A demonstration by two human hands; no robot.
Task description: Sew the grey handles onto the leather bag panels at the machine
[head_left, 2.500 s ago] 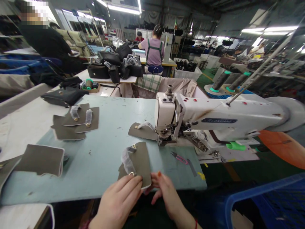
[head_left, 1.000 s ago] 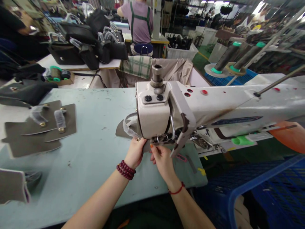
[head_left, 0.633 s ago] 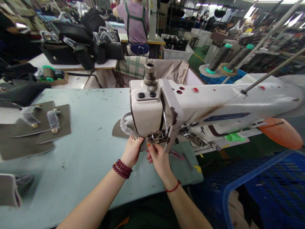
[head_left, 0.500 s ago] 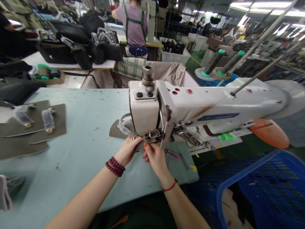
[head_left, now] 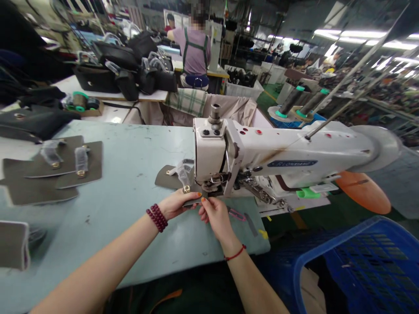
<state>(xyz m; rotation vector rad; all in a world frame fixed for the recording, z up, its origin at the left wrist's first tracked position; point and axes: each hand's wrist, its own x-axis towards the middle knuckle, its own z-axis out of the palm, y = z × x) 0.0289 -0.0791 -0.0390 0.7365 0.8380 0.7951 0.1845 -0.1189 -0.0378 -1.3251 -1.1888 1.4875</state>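
A grey-brown leather panel lies partly under the head of a white sewing machine. On it is a strap handle wrapped in clear film, with gold-coloured buckles. My left hand grips the panel's near edge, thumb on top, just left of the needle area. Close beside it, my right hand pinches the same edge between thumb and curled fingers. The machine's head hides the needle and the panel's far right part.
Similar panels with wrapped handles overlap on the table's left. A pink cutter lies right of my right hand. A blue basket stands at lower right. Black bags fill a table behind, where a person sits turned away.
The view has shifted, so the machine sits slightly further right and lower. The panel's handle and my left thumb show more fully beside the machine head. Both hands keep hold of the panel.
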